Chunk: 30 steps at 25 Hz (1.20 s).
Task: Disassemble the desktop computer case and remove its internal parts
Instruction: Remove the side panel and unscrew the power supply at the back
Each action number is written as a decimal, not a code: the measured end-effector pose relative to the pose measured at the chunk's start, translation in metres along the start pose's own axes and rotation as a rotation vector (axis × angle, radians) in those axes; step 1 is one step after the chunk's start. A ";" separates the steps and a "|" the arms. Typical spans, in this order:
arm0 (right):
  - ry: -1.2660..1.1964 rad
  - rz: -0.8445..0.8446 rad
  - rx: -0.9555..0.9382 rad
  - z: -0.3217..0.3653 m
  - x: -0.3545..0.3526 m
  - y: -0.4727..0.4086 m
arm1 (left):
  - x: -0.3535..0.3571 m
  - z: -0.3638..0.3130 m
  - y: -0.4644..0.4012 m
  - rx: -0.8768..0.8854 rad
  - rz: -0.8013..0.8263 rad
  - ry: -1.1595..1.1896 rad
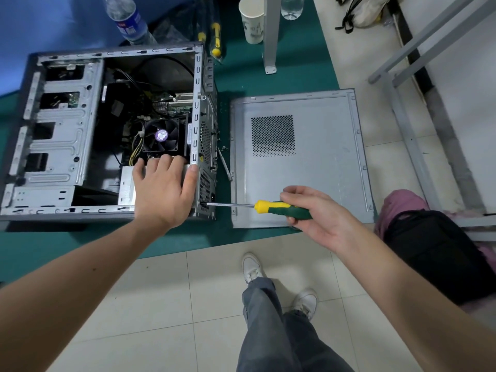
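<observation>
Our right hand (314, 210) is clamped round the green-and-yellow screwdriver (279, 208), its tip meeting the rear wall of the computer case (112, 130) low down. Our left hand (163, 186) rests with fingers spread on the power supply (126, 186), thumb on the case edge. We judge the blade should stay square to the screw under steady pressure. On green matting, the case lies open, fan (162, 135) exposed; its side panel (298, 157) lies beside it.

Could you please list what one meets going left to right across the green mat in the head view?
Case → left hand resting on the case's near corner → screwdriver gripped by the right hand → side panel lying flat.
</observation>
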State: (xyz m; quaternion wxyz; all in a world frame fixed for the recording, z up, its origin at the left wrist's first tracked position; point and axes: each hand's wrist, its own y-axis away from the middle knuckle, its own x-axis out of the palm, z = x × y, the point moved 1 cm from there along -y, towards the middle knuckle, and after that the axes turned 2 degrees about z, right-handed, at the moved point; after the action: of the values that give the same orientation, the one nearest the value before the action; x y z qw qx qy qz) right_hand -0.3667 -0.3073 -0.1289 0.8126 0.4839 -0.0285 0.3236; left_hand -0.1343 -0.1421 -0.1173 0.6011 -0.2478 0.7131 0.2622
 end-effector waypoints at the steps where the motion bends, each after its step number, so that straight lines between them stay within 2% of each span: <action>1: 0.021 0.036 -0.084 0.004 -0.001 0.001 | 0.000 0.000 0.000 0.004 -0.003 -0.004; 3: 0.093 0.084 -0.168 0.014 0.000 0.003 | 0.000 0.000 0.000 0.003 -0.004 -0.004; 4: 0.171 0.078 -0.134 0.019 0.002 0.005 | 0.000 0.000 0.000 0.002 -0.004 0.001; 7: 0.672 0.003 0.091 0.030 0.005 0.009 | -0.001 -0.001 0.000 0.008 -0.017 0.011; 9: 0.822 -0.019 0.022 0.034 0.005 0.008 | -0.001 0.000 0.000 0.005 -0.018 0.015; 12: 0.747 0.037 -0.350 0.040 0.003 0.008 | -0.001 -0.001 0.001 0.006 -0.022 0.016; 14: 0.524 0.132 -0.460 0.038 0.001 0.009 | -0.002 -0.001 0.000 0.011 -0.019 0.026; 16: 0.368 0.126 -0.324 0.035 0.001 0.011 | -0.002 -0.001 0.000 0.015 -0.016 0.034; 17: 0.411 0.079 -0.208 0.034 0.003 0.013 | -0.001 -0.001 0.000 0.016 -0.019 0.035; 19: 0.686 -0.020 0.034 0.034 0.002 0.013 | -0.001 0.000 0.001 0.020 -0.024 0.036; 20: 0.770 -0.050 0.071 0.033 0.001 0.013 | -0.001 -0.001 0.001 0.020 -0.022 0.036; 23: 0.681 -0.023 -0.068 0.032 -0.005 0.009 | -0.001 -0.001 0.001 0.012 -0.017 0.029; 25: 0.455 0.065 -0.198 0.031 -0.005 0.009 | -0.001 0.000 0.001 0.011 -0.014 0.027; 27: 0.268 0.137 -0.191 0.030 -0.005 0.010 | -0.001 0.000 0.000 0.011 -0.012 0.034; 28: 0.288 0.112 -0.127 0.030 -0.003 0.011 | -0.001 0.000 0.000 0.012 -0.016 0.036; 30: 0.626 0.010 0.047 0.028 0.000 0.013 | 0.000 0.000 0.001 0.015 -0.025 0.035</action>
State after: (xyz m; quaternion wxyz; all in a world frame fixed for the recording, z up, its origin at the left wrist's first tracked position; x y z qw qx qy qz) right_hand -0.3666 -0.3258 -0.1036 0.7689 0.3792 0.2280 0.4616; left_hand -0.1348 -0.1416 -0.1170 0.5936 -0.2567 0.7222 0.2453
